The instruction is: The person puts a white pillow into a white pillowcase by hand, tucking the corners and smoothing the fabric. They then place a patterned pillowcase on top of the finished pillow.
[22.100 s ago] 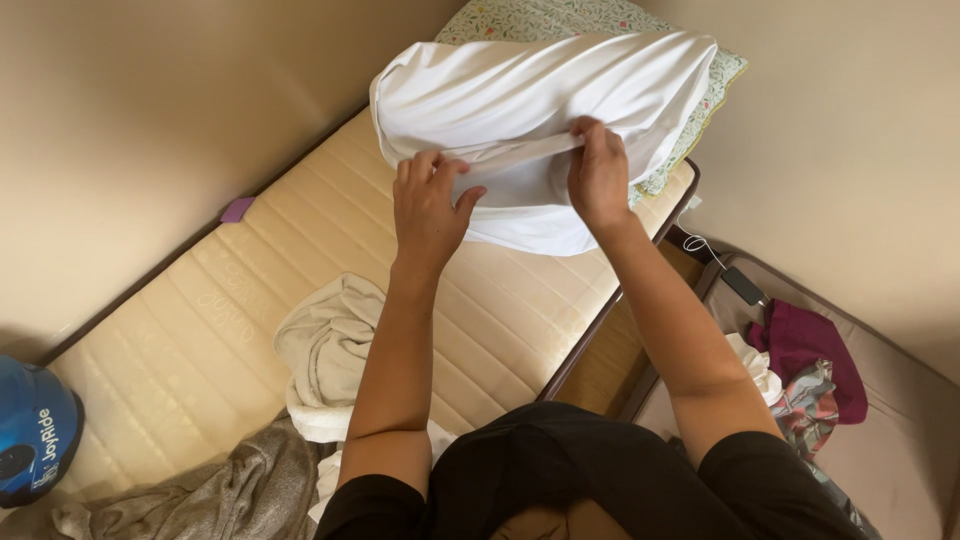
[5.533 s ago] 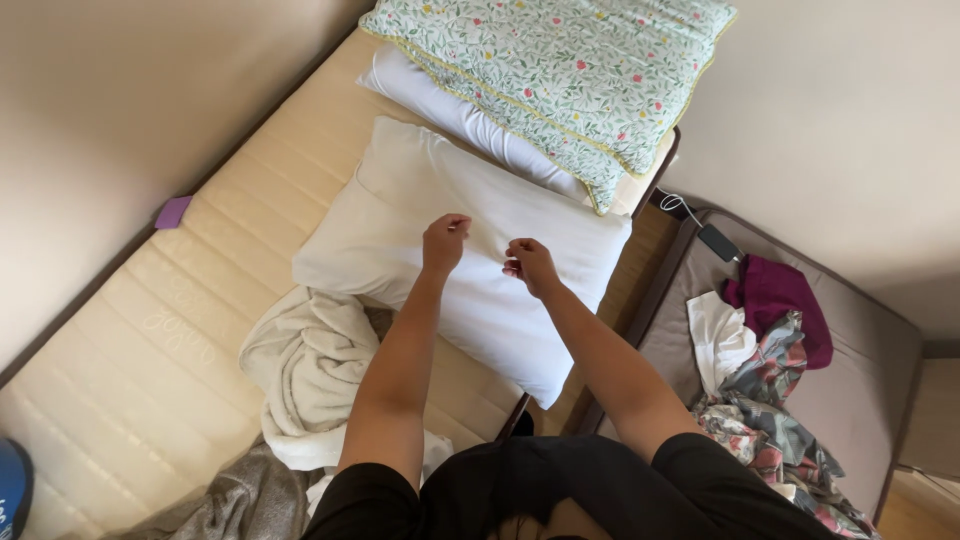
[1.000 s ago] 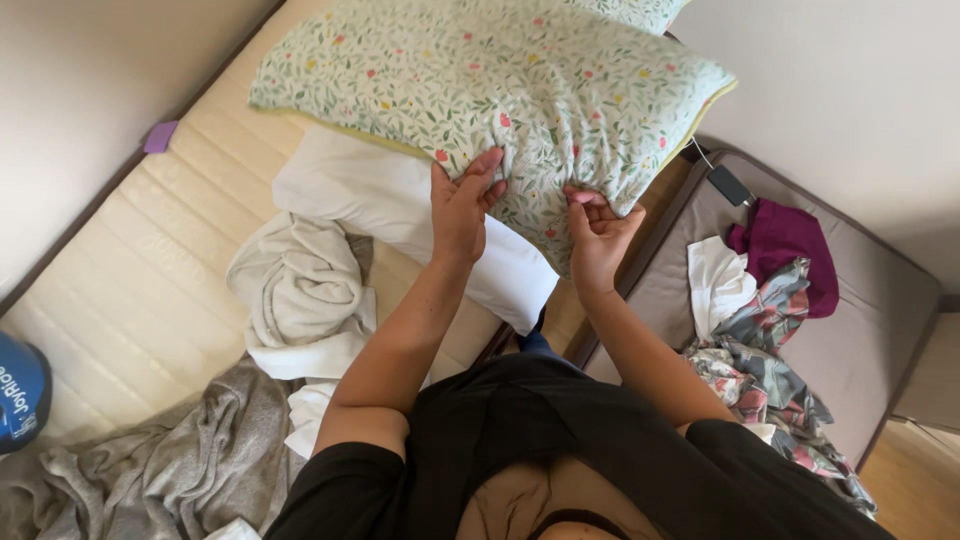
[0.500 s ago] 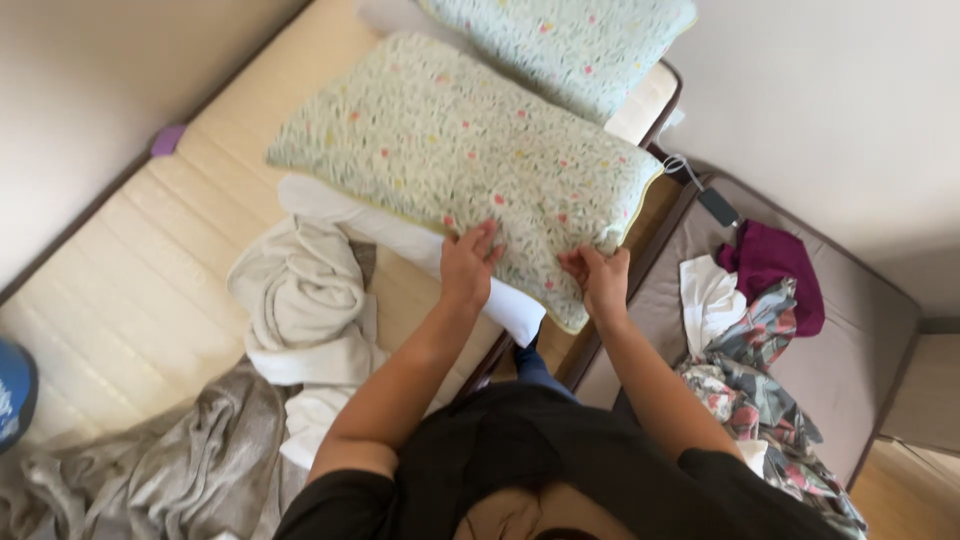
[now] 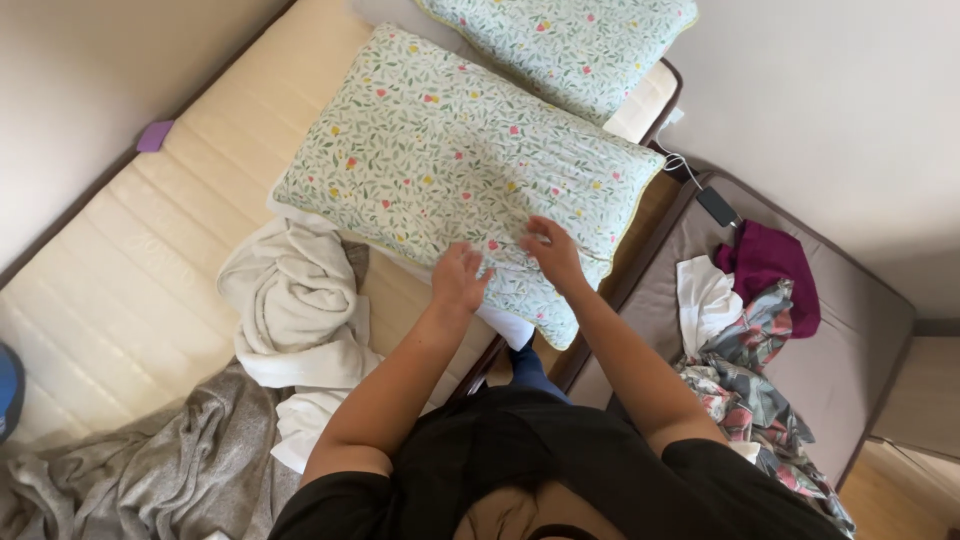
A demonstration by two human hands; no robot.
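We see both hands down on the near end of the floral pillow (image 5: 450,170), which lies flat on the bare cream mattress (image 5: 150,250), long axis running away from us toward the upper left.

Left hand (image 5: 458,280): palm down, fingers loosely spread, resting on the pillow's near edge. Not gripping anything we can make out.

Right hand (image 5: 552,252): just beside the left, slightly further onto the pillow. Fingers curled and bunched on the fabric; looks like a pinch on the cover, but we cannot tell for sure from this angle.

So the pillow sits directly under both hands and extends away from them; the hands are near its lower right corner, close to the bed's side edge.

A white pillow (image 5: 505,325) pokes out from under the floral one, just below the left hand. A second floral pillow (image 5: 560,45) lies at the head of the bed, touching or just beside the first; we cannot tell which.

Left of the left forearm: crumpled cream towel (image 5: 295,300), then a grey blanket (image 5: 130,470) at the lower left. Small purple object (image 5: 154,135) at the mattress's far edge by the wall.

Right of the bed: a grey-brown pad (image 5: 850,340) with a maroon garment (image 5: 775,265), a white cloth (image 5: 705,295) and patterned clothes (image 5: 750,390) heaped on it. A charger with cable (image 5: 716,205) lies at its top end.
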